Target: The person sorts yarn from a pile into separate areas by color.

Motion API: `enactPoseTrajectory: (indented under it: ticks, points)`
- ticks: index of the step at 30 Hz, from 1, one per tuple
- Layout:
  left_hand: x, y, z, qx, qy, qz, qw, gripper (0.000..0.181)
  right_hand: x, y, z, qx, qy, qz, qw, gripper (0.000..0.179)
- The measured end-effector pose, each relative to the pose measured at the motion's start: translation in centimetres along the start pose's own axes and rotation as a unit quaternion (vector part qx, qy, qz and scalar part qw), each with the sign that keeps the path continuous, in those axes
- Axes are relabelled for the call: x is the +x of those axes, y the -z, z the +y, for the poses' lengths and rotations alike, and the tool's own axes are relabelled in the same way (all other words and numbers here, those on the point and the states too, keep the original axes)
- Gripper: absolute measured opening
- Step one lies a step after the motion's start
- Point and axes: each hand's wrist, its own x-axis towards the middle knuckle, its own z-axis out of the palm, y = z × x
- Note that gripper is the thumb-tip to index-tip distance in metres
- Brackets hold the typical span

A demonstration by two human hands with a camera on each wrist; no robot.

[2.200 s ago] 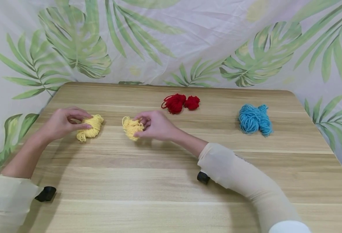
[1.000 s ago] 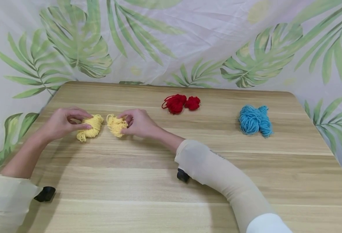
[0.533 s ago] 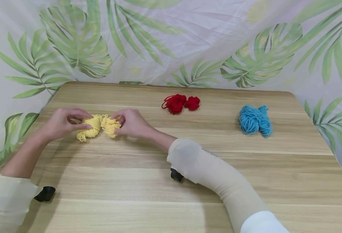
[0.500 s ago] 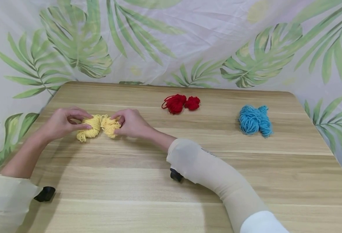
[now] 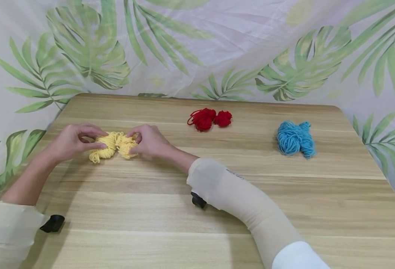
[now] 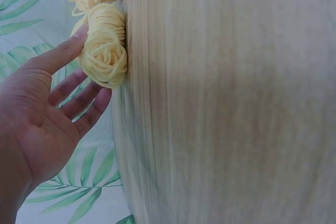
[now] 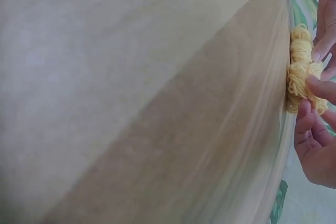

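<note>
At the table's left side, my left hand [image 5: 70, 142] holds a yellow yarn bundle [image 5: 108, 148] between thumb and fingers; the left wrist view shows the thumb along one side of this wound bundle [image 6: 105, 59]. Just to its right lies a second, loopier yellow yarn bundle [image 5: 125, 146], pinched by my right hand [image 5: 152, 142]. The two yellow bundles meet side by side. In the right wrist view, the right hand [image 7: 317, 153] has its thumb and fingertips on the looped yarn [image 7: 298, 81]. Palms partly hide the outer ends of both bundles.
Two red yarn bundles [image 5: 209, 118] lie close together near the table's back edge. Farther right sits a pair of blue yarn bundles [image 5: 295, 138], side by side. The wooden table [image 5: 170, 216] backs onto a leaf-printed cloth [image 5: 238, 45].
My right hand has slid its yellow yarn bundle leftward across the table, up against the other yellow bundle. The left hand has stayed in place on its bundle.
</note>
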Motion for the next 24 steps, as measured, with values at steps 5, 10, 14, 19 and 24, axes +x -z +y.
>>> enactPoseTrajectory:
  ticks: [5,10,14,19,24]
  points:
    - [0.1,0.0,-0.1,0.000,-0.004,0.005,1.0000,0.031,0.1,0.0,0.0,-0.004,0.006,-0.004,1.0000,0.045]
    - [0.3,0.0,-0.1,-0.001,0.000,0.002,1.0000,0.030,0.1,-0.3,-0.1,0.001,0.002,-0.011,0.9999,0.048]
    - [0.3,0.0,-0.1,-0.001,0.002,-0.002,1.0000,0.029,0.0,-0.4,-0.3,0.012,-0.005,-0.019,0.9997,0.048]
    - [0.2,0.0,0.0,-0.003,0.006,-0.007,0.9999,0.029,-0.3,-0.4,-0.3,0.019,-0.005,-0.035,0.9992,0.052]
    - [0.0,-0.1,0.1,-0.005,0.007,-0.008,0.9999,0.030,-0.9,0.1,0.2,0.042,0.002,-0.047,0.9980,0.059]
